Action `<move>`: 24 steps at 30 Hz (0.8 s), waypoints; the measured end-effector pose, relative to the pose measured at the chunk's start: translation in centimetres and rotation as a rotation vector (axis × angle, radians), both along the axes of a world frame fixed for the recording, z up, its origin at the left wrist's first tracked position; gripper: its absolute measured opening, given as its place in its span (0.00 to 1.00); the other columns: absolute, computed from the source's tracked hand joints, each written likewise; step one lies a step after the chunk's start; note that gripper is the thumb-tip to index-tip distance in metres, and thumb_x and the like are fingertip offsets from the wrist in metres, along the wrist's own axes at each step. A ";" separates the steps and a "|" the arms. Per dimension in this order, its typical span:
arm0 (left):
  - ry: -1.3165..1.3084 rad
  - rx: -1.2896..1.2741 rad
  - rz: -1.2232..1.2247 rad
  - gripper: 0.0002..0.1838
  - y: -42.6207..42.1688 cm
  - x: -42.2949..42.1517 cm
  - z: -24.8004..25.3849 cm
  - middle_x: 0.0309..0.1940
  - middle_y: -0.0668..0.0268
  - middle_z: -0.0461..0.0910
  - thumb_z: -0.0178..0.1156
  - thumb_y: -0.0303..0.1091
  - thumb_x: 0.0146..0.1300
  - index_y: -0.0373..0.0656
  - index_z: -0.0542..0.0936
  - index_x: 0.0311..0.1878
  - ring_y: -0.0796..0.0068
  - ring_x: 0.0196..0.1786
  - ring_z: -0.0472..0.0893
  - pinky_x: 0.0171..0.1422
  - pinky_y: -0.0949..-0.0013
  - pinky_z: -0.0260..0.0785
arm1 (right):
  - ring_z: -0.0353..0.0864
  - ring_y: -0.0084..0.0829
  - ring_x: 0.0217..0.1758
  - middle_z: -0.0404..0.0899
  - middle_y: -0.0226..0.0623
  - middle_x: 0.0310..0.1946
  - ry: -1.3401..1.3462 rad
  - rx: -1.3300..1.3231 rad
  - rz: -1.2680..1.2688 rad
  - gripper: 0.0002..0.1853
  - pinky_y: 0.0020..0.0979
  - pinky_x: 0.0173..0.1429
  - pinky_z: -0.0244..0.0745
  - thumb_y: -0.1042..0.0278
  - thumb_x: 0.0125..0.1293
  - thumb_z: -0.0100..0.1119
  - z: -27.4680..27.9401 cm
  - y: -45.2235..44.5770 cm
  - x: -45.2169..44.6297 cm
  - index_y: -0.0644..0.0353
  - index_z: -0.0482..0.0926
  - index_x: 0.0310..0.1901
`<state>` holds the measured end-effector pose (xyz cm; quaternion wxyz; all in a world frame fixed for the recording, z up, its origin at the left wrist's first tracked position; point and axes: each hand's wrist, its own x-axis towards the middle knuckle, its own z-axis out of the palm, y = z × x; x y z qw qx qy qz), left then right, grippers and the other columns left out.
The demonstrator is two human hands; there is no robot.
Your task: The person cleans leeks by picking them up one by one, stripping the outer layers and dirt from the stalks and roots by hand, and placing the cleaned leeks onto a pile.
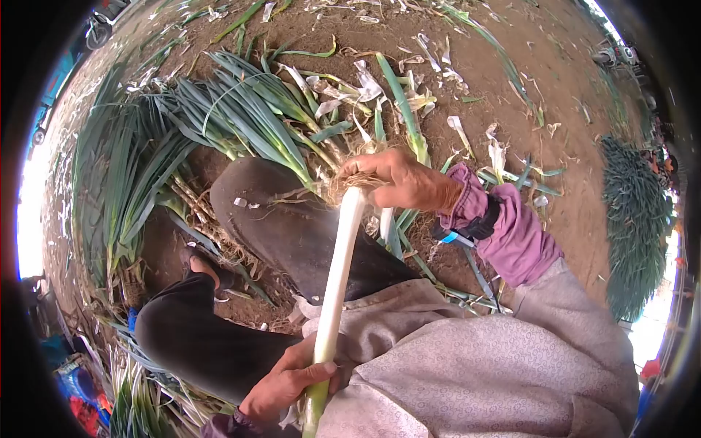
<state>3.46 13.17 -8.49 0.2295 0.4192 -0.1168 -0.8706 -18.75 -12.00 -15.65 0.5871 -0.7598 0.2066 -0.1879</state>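
A long white-stemmed green onion (339, 270) slants across my lap, root end up and away from me. Low on its stem, where the white turns green, my left hand (296, 379) is closed around it. My right hand (401, 179) is at the top, its fingers pinched on the brown, stringy roots (354, 186). The leaf end runs out of sight at the bottom edge. Beyond my knee lies a pile of untrimmed green onions (241, 109) with dark green leaves.
More green onions (120, 175) are heaped at the left, near my foot. Peeled skins (369, 80) and loose leaves (504, 55) litter the brown soil. A big stack of green onions (631, 226) stands at the far right. Blue and red items (84, 394) show at lower left.
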 end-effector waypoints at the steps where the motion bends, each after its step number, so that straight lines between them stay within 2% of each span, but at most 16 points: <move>1: -0.098 -0.094 -0.050 0.24 -0.1 -0.2 0.0 0.30 0.64 0.78 0.61 0.31 0.62 0.35 0.69 0.60 0.76 0.32 0.77 0.35 0.73 0.69 | 0.78 0.22 0.42 0.83 0.37 0.42 0.033 0.117 0.035 0.25 0.25 0.47 0.74 0.75 0.52 0.53 0.8 -0.1 0.0 0.69 0.76 0.55; 2: -0.198 -0.189 -0.098 0.23 -0.1 -0.5 0.1 0.30 0.65 0.78 0.60 0.33 0.64 0.35 0.70 0.59 0.76 0.31 0.78 0.36 0.72 0.70 | 0.78 0.21 0.40 0.83 0.36 0.39 0.049 0.171 -0.035 0.24 0.24 0.45 0.74 0.74 0.51 0.54 0.8 0.3 0.2 0.70 0.77 0.53; 3: -0.298 -0.283 -0.144 0.21 -0.1 -0.5 0.2 0.31 0.65 0.78 0.60 0.34 0.65 0.35 0.71 0.59 0.76 0.31 0.78 0.36 0.71 0.70 | 0.77 0.24 0.42 0.82 0.38 0.40 0.052 0.154 0.008 0.23 0.27 0.47 0.73 0.72 0.53 0.55 1.3 0.2 0.1 0.69 0.79 0.52; 5: -0.462 -0.377 -0.329 0.22 -0.6 -0.3 0.5 0.31 0.61 0.79 0.61 0.31 0.61 0.35 0.72 0.57 0.73 0.33 0.79 0.37 0.69 0.71 | 0.77 0.30 0.47 0.79 0.42 0.42 0.054 0.120 0.099 0.20 0.31 0.53 0.73 0.67 0.55 0.59 2.9 -0.1 -0.1 0.67 0.81 0.49; 6: -0.547 -0.424 -0.421 0.22 -0.8 -0.2 0.6 0.31 0.59 0.80 0.62 0.29 0.59 0.35 0.72 0.57 0.71 0.34 0.80 0.38 0.68 0.72 | 0.77 0.29 0.45 0.80 0.41 0.39 0.042 0.116 0.095 0.20 0.31 0.51 0.73 0.68 0.55 0.59 3.1 -0.1 0.0 0.68 0.81 0.49; 8: -0.838 -0.940 -0.868 0.21 -0.1 1.2 -0.3 0.32 0.56 0.81 0.63 0.29 0.57 0.35 0.74 0.54 0.70 0.34 0.82 0.38 0.66 0.74 | 0.79 0.29 0.41 0.81 0.39 0.35 0.019 0.112 0.076 0.19 0.31 0.48 0.75 0.69 0.55 0.58 3.4 0.5 0.1 0.68 0.81 0.47; 10: -0.943 -0.498 -0.703 0.18 -0.4 1.3 0.4 0.28 0.53 0.82 0.63 0.30 0.54 0.34 0.76 0.47 0.65 0.33 0.85 0.36 0.65 0.76 | 0.80 0.28 0.38 0.81 0.38 0.33 0.056 0.155 0.101 0.17 0.31 0.46 0.75 0.70 0.55 0.57 3.7 1.4 0.3 0.68 0.81 0.45; 12: -0.968 -0.435 -0.789 0.16 -0.7 2.6 0.7 0.25 0.54 0.81 0.62 0.31 0.54 0.33 0.76 0.44 0.62 0.30 0.84 0.35 0.64 0.76 | 0.81 0.29 0.33 0.81 0.37 0.29 0.061 0.131 0.136 0.14 0.34 0.41 0.75 0.71 0.54 0.56 4.4 2.5 0.8 0.68 0.80 0.42; 14: -1.027 -0.394 -0.906 0.15 -0.7 4.0 0.8 0.22 0.53 0.80 0.59 0.31 0.53 0.32 0.76 0.43 0.56 0.28 0.84 0.35 0.60 0.75 | 0.78 0.28 0.35 0.79 0.37 0.31 0.133 -0.020 0.121 0.16 0.32 0.42 0.74 0.72 0.53 0.54 3.7 3.2 1.0 0.68 0.77 0.44; 15: -1.056 -0.386 -0.936 0.15 -1.0 4.2 1.0 0.24 0.50 0.80 0.57 0.30 0.51 0.31 0.76 0.42 0.53 0.32 0.84 0.38 0.57 0.75 | 0.77 0.28 0.36 0.78 0.37 0.32 0.168 -0.094 0.112 0.18 0.31 0.43 0.74 0.72 0.53 0.54 3.1 3.6 1.1 0.68 0.76 0.46; 17: -1.111 -0.371 -0.997 0.15 -1.7 4.6 1.9 0.27 0.43 0.79 0.54 0.27 0.48 0.29 0.74 0.39 0.46 0.39 0.83 0.44 0.51 0.74 | 0.78 0.32 0.35 0.77 0.42 0.29 0.069 -0.201 0.081 0.14 0.35 0.42 0.73 0.73 0.52 0.55 1.6 4.0 1.3 0.69 0.76 0.41; 18: -1.161 -0.405 -1.003 0.14 -1.8 4.5 2.4 0.27 0.46 0.79 0.54 0.27 0.48 0.30 0.75 0.39 0.46 0.40 0.82 0.47 0.51 0.72 | 0.79 0.34 0.34 0.75 0.43 0.27 -0.004 -0.228 0.085 0.12 0.37 0.40 0.73 0.73 0.53 0.56 1.6 4.1 1.5 0.69 0.77 0.38; 20: -1.508 -0.594 -0.994 0.15 -1.1 3.8 2.3 0.27 0.48 0.78 0.55 0.26 0.47 0.32 0.75 0.41 0.47 0.40 0.80 0.48 0.52 0.70 | 0.75 0.34 0.28 0.68 0.43 0.21 0.030 0.209 -0.045 0.08 0.38 0.36 0.70 0.71 0.54 0.59 2.9 4.7 1.7 0.68 0.78 0.30; 21: -1.680 -0.691 -0.983 0.16 -0.8 3.3 2.2 0.28 0.50 0.78 0.56 0.26 0.47 0.32 0.74 0.42 0.48 0.40 0.79 0.49 0.53 0.70 | 0.77 0.31 0.31 0.72 0.42 0.24 0.115 0.135 -0.025 0.09 0.35 0.37 0.72 0.71 0.53 0.57 2.7 4.3 1.7 0.69 0.78 0.33; 23: -1.920 -0.830 -0.907 0.24 -0.4 1.5 1.3 0.30 0.52 0.75 0.58 0.25 0.47 0.31 0.72 0.51 0.53 0.39 0.77 0.50 0.54 0.67 | 0.80 0.26 0.36 0.81 0.40 0.31 0.279 -0.015 0.014 0.14 0.29 0.38 0.75 0.72 0.52 0.53 1.8 2.3 1.7 0.71 0.78 0.38; 24: -2.010 -0.898 -0.851 0.25 -0.2 0.8 0.4 0.31 0.52 0.75 0.58 0.25 0.47 0.30 0.71 0.53 0.53 0.39 0.77 0.49 0.54 0.67 | 0.79 0.22 0.35 0.80 0.38 0.28 0.237 -0.309 0.046 0.13 0.24 0.33 0.75 0.69 0.53 0.53 0.2 1.6 1.6 0.72 0.79 0.34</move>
